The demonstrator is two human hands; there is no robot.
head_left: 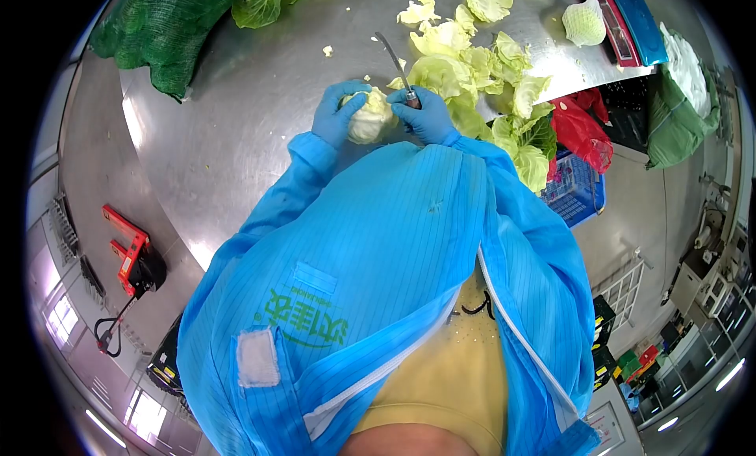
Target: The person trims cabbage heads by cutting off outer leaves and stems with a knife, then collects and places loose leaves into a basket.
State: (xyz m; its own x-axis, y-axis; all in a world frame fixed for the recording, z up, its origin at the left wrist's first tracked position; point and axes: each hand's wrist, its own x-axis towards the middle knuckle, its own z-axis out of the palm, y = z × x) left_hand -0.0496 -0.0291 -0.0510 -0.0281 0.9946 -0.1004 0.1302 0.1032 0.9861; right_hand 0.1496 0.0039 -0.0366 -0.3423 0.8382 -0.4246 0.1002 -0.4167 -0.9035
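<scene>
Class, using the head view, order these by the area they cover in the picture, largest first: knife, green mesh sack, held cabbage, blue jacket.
1. Blue jacket, enlarged by its nearness to the camera
2. Green mesh sack
3. Cabbage
4. Knife, long but thin

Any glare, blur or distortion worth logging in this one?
Head view: strong fisheye bending, corners black; head view: bright glare along the metal table's left edge, windows washed out; head view: cabbage and knife readable, no obvious motion blur.
</scene>
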